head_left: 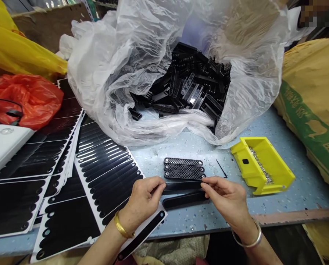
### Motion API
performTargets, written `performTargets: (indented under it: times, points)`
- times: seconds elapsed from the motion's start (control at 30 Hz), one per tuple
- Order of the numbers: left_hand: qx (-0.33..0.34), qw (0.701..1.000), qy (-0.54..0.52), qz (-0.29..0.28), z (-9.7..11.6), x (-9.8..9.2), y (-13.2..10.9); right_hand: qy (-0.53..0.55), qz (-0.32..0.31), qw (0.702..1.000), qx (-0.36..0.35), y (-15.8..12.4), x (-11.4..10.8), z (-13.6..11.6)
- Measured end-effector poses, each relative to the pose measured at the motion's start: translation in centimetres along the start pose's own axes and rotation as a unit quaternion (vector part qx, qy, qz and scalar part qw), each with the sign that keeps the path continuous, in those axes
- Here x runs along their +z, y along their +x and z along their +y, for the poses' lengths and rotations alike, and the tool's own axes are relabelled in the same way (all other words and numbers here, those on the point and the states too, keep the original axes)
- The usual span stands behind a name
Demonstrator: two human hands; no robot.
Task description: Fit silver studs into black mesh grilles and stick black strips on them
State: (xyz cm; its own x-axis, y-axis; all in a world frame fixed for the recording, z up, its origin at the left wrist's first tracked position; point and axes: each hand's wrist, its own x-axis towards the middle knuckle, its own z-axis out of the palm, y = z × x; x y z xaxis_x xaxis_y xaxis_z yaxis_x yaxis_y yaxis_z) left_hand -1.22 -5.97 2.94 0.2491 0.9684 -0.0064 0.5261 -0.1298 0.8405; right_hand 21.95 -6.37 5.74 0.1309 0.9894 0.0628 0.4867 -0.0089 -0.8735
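Between my two hands a thin black strip (pixel 183 186) is stretched level, pinched at its left end by my left hand (pixel 146 197) and at its right end by my right hand (pixel 227 198). Directly behind it, several black textured bars (pixel 184 168) with screws at their ends lie side by side on the blue speckled table (pixel 192 229). Nearer the table's front edge, a smooth black bar (pixel 182 200) lies below the strip, its right end close to my right fingers. Sheets of black strips (pixel 106 165) with white backing lie beside my left hand.
A plastic bag (pixel 98 73) full of black parts (pixel 192 88) stands open at the back. On the right are a thin black tool (pixel 221 169), a yellow bin (pixel 280 165) with small metal pieces and a large yellow sack (pixel 315 95). A red bag (pixel 23 97) sits at left.
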Motion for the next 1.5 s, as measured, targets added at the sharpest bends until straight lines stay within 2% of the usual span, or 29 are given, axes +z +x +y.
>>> performTargets:
  times: [0.17,0.47,0.67,0.9,1.2,1.33,1.5]
  points:
    - [0.008,1.0,0.008,0.004,0.0,0.0,0.1,-0.024,0.012,0.999,-0.044,-0.3,-0.1,-0.3]
    - [0.014,1.0,0.003,0.01,0.1,0.0,0.0,-0.04,-0.009,0.999,-0.011,0.1,0.5,1.3]
    - [-0.01,1.0,-0.008,0.01,0.5,0.2,0.0,-0.045,-0.013,0.999,-0.013,0.2,0.5,1.3]
    - [-0.047,0.995,0.074,0.044,0.7,1.4,0.4,-0.05,-0.009,0.998,-0.022,0.1,0.5,1.3]
    - [-0.044,0.997,0.045,0.035,0.7,1.1,0.5,-0.047,-0.009,0.999,-0.025,0.1,0.4,1.3]
    - [-0.035,0.996,0.076,0.031,0.7,1.1,0.5,-0.046,-0.015,0.999,-0.02,0.1,0.5,1.4]
    - [-0.016,0.985,0.16,0.06,0.5,2.0,0.8,-0.043,-0.015,0.999,-0.027,0.1,0.5,1.4]
